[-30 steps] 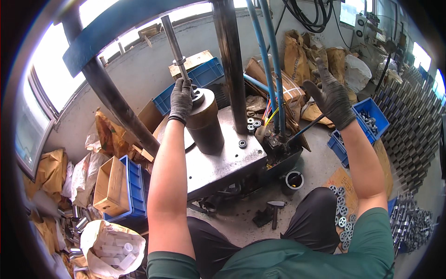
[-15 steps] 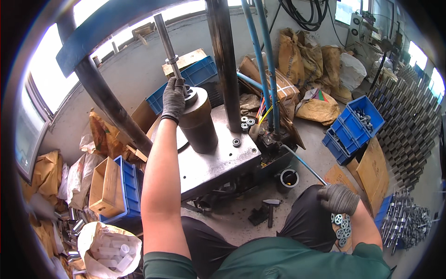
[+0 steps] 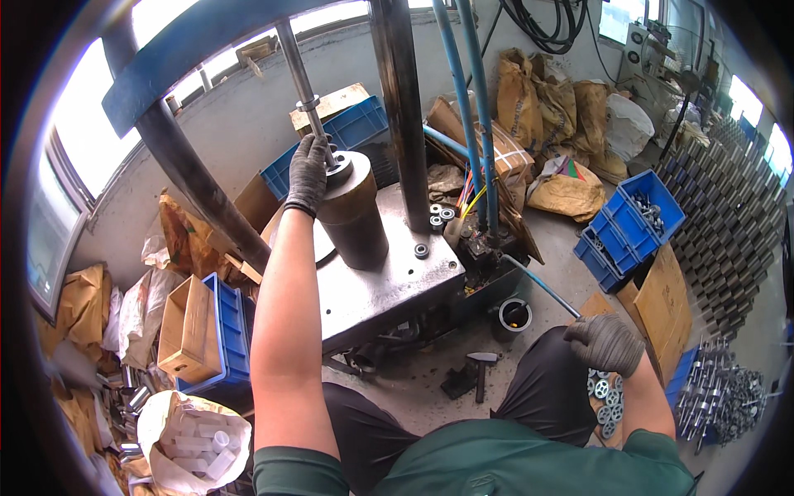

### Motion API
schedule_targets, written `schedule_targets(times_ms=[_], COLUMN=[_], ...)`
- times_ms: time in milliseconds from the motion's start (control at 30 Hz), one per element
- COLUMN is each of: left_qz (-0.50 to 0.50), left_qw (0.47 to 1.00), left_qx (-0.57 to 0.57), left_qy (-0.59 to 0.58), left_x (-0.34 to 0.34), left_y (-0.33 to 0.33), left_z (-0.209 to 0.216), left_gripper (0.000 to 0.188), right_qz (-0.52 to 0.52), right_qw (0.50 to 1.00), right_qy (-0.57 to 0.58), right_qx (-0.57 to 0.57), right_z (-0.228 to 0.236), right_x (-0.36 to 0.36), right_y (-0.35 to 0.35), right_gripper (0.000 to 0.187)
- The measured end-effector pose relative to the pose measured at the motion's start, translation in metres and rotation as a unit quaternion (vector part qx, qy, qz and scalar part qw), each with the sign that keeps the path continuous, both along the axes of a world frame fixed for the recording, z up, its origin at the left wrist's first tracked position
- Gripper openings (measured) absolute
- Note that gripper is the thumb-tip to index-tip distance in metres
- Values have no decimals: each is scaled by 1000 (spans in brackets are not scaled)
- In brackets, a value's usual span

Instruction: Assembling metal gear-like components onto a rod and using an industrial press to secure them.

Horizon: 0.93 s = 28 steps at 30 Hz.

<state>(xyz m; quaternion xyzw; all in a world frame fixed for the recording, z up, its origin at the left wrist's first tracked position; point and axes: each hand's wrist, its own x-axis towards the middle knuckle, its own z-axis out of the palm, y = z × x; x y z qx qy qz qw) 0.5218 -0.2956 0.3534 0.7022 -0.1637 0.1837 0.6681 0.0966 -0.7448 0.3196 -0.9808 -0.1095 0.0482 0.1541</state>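
A: Which is the largest element?
B: The press [image 3: 397, 107], with dark upright columns and a blue crossbeam, rising from a grey steel surface [image 3: 389, 281].

A: What stands on that surface?
B: A brown steel cylinder [image 3: 354, 211], upright, left of the central column. A slim vertical rod [image 3: 302, 74] comes down to its top, where a flat metal ring [image 3: 339, 169] lies around the rod.

A: And the left hand?
B: The gloved left hand [image 3: 308, 174] rests on the cylinder's top edge, its fingers [image 3: 314, 153] curled against the rod's base and touching the ring.

A: The right hand?
B: The gloved right hand [image 3: 605, 343] hangs low beside the right knee, just above a heap of small metal discs [image 3: 605, 401] on the floor. The fingers are curled inward; whether they pinch a disc cannot be told.

A: Smaller items?
B: Blue bins [image 3: 633, 227] to the right, a hammer [image 3: 481, 368] on the floor between the knees, and a few loose bearings [image 3: 437, 219] on the surface near the column.
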Motion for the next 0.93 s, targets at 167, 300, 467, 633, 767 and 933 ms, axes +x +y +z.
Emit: schedule_targets(times_ms=[167, 300, 467, 633, 767, 933], left_qz=[-13, -6, -7, -12, -10, -22], left_qw=[997, 999, 999, 999, 999, 999], left_qx=[-74, -40, -42, -51, -49, -44], left_qy=[21, 6, -3, 5, 12, 13], left_x=[7, 9, 6, 2, 2, 1], left_y=[3, 5, 3, 3, 2, 3], left_z=[-3, -3, -3, 0, 0, 0], left_gripper=[34, 33, 30, 26, 25, 27], right_qz=[-1, -9, -7, -4, -1, 18], right_qw=[1000, 1000, 1000, 1000, 999, 998], right_qy=[0, -9, -11, -5, 14, 26], right_qx=[-11, -4, -6, -25, -41, -47], right_z=[-14, -17, -19, -14, -13, -9], right_x=[-6, -7, -6, -5, -3, 0], right_y=[-4, -6, -6, -5, -2, -3], right_gripper=[22, 21, 22, 23, 26, 32])
